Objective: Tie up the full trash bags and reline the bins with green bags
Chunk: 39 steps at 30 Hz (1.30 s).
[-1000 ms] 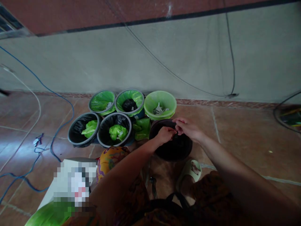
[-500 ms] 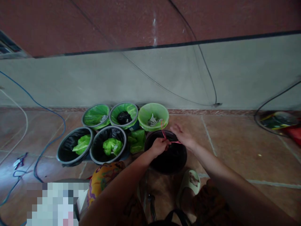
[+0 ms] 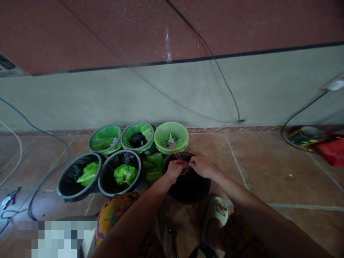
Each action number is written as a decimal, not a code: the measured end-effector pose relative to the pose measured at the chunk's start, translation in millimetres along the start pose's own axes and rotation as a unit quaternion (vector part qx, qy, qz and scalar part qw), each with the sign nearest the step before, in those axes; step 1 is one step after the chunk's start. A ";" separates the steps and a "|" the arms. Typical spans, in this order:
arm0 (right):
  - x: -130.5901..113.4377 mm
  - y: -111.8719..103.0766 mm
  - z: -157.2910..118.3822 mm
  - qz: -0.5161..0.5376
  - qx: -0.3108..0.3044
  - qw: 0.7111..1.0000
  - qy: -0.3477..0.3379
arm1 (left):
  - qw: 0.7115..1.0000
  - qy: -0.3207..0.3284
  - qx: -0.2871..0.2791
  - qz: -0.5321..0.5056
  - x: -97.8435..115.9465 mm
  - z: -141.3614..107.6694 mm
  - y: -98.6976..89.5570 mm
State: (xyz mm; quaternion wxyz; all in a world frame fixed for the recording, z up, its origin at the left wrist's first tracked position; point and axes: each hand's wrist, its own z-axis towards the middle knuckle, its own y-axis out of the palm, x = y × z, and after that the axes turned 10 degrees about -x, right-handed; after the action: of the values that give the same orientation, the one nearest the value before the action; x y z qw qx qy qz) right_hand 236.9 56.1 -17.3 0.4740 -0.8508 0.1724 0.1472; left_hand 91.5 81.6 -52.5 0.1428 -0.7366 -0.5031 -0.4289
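Observation:
A thin pink-red string [image 3: 176, 153] loops up from my left hand [image 3: 176, 170], whose fingers are closed on it. Close beside it on the right, the fingers of my right hand [image 3: 202, 166] pinch at the same string, the tips almost meeting my left fingers. Both hands are above the near side of a dark round bin [image 3: 188, 190], which stands on the floor between my feet. The inside of this bin is too dark to make out.
Several lined bins stand to the left: two with black liners [image 3: 66, 182] and green bags [image 3: 125, 174] inside, others with green liners [image 3: 103, 138]. A pale green bin [image 3: 172, 125] holds scraps. A blue cable [image 3: 57, 166] crosses the floor. A red bag [image 3: 333, 148] lies right.
My right hand has gone from spread fingers to a pinch and moved in beside my left hand. The string's stretch between the hands has shortened. The view has shifted slightly.

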 end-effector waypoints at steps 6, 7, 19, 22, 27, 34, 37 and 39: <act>1.8 -1.5 -3.6 -0.015 -0.043 0.999 0.000 | 0.983 0.065 0.025 0.168 -5.1 4.7 -1.1; 2.5 -0.5 -3.7 -0.014 -0.040 0.999 0.005 | 0.971 0.086 0.025 0.221 -6.2 5.5 -1.7; 6.0 6.9 4.8 0.034 -0.025 0.999 -0.034 | 0.895 0.242 0.003 0.374 -5.8 0.5 -1.3; 4.4 7.9 4.7 0.045 -0.020 0.998 -0.049 | 0.888 0.269 0.018 0.373 -5.2 -2.3 -0.3; 8.7 14.2 9.6 0.126 -0.012 0.990 -0.060 | 0.877 0.288 0.040 0.382 -7.1 -5.4 1.2; 12.0 17.7 13.6 0.156 -0.037 0.985 -0.057 | 0.881 0.249 0.070 0.397 -12.6 -4.7 1.8; 12.1 17.8 13.3 0.167 -0.040 0.984 -0.040 | 0.891 0.228 0.076 0.384 -14.1 -1.3 0.5; 11.8 18.4 13.2 0.183 -0.037 0.982 -0.009 | 0.901 0.221 0.072 0.367 -14.9 2.1 -0.8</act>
State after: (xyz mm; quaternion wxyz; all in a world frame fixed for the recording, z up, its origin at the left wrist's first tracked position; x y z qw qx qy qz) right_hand 238.4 56.5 -42.8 0.4089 -0.8203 0.3158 0.2453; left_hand 90.0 74.1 -65.4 0.4501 -0.7428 -0.1821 -0.4609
